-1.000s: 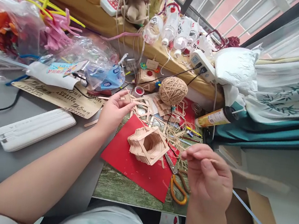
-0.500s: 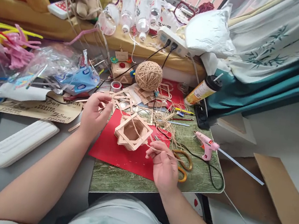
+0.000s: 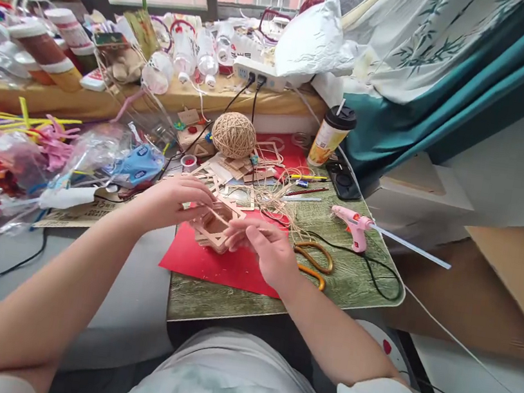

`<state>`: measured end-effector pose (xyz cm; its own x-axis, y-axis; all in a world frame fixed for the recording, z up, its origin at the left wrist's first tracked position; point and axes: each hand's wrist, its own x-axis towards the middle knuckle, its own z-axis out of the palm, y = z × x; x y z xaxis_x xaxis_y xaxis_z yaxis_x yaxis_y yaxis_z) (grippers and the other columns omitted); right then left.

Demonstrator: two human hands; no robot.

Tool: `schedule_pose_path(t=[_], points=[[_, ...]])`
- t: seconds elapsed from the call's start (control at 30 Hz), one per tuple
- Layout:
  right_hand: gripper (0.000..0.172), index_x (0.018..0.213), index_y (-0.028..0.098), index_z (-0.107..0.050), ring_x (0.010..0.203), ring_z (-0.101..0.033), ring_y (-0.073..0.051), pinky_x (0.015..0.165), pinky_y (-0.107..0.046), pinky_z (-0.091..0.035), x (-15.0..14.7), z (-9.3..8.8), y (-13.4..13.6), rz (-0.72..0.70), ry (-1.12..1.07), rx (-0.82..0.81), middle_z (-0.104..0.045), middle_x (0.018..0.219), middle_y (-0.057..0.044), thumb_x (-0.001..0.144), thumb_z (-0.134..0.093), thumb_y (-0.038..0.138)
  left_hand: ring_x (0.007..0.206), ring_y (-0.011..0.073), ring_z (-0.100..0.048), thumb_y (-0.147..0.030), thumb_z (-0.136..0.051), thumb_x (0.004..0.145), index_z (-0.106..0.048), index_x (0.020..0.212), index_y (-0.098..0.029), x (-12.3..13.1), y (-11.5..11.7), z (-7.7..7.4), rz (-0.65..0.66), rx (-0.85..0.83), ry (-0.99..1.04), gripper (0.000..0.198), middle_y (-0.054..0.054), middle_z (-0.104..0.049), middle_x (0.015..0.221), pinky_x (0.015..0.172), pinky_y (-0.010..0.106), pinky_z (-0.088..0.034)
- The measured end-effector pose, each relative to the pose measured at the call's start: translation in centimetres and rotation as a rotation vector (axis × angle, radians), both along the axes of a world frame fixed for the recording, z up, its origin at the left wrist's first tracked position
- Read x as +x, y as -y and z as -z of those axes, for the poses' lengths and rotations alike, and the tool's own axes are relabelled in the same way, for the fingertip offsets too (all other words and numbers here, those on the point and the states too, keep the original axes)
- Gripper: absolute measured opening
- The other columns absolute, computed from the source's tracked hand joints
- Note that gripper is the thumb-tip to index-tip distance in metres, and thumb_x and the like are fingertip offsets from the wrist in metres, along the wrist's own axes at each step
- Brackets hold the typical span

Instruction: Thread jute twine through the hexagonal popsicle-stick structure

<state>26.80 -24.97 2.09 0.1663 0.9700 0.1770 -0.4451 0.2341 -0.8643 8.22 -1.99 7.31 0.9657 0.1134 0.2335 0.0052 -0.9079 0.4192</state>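
A short stretch of jute twine [image 3: 218,214] runs between my two hands, above a hollow stack of wooden craft sticks [image 3: 211,240]. My left hand [image 3: 176,202] pinches one end of the twine at the stack's far left. At its right side my right hand [image 3: 268,249] has thumb and fingers closed on the other part of the twine. The stack lies on a red sheet of paper [image 3: 226,273], partly hidden by both hands. Just right of my right hand are scissors [image 3: 316,256] with orange handles, their blades hidden.
A ball of twine [image 3: 234,135] sits behind the stack among loose sticks and tangled strands. A pink glue gun [image 3: 355,226] with its cord lies at right. Beyond it stand a drink cup [image 3: 331,138] and a phone [image 3: 343,181]. Plastic bags [image 3: 98,147] crowd the left.
My hands have come closer together over the stick stack, shortening the twine span between them. The camera view has shifted, showing more of the window and the left side.
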Motion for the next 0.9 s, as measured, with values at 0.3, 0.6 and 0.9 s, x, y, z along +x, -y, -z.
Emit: schedule_pose_path(t=[0.3,0.6,0.9], points=[[0.03,0.109,0.025,-0.085,0.077,-0.073,-0.016,0.076,-0.034,-0.062,3.0,2.6,-2.3,0.139,-0.226,-0.061,-0.082,0.094,-0.002,0.092,-0.085,0.05,0.093,0.0214,-0.072,-0.053,-0.069,0.099,-0.081,0.103,-0.027,-2.2,-1.0,0.9,-0.396,-0.178,-0.081,0.029,0.005,-0.081,0.104,0.083,0.031,-0.053],[0.029,0.106,0.022,-0.086,0.078,-0.074,-0.018,0.077,-0.037,-0.064,2.5,3.6,-1.4,0.097,-0.236,-0.068,-0.082,0.09,-0.004,0.099,-0.075,0.048,0.092,0.0237,-0.072,-0.057,-0.071,0.095,-0.083,0.101,-0.027,-1.6,0.3,-0.6,-0.468,-0.202,-0.025,0.032,0.007,-0.081,0.1,0.09,0.035,-0.055],[0.03,0.132,0.03,-0.077,0.115,-0.076,-0.025,0.11,-0.049,-0.059,0.9,3.6,-0.4,0.288,0.5,0.067,-0.083,0.12,-0.006,0.102,-0.072,0.035,0.097,0.0243,-0.077,-0.056,-0.073,0.096,-0.078,0.103,-0.024,-1.3,0.5,1.4,-0.636,-0.375,0.071,0.033,0.008,-0.083,0.103,0.093,0.037,-0.059]])
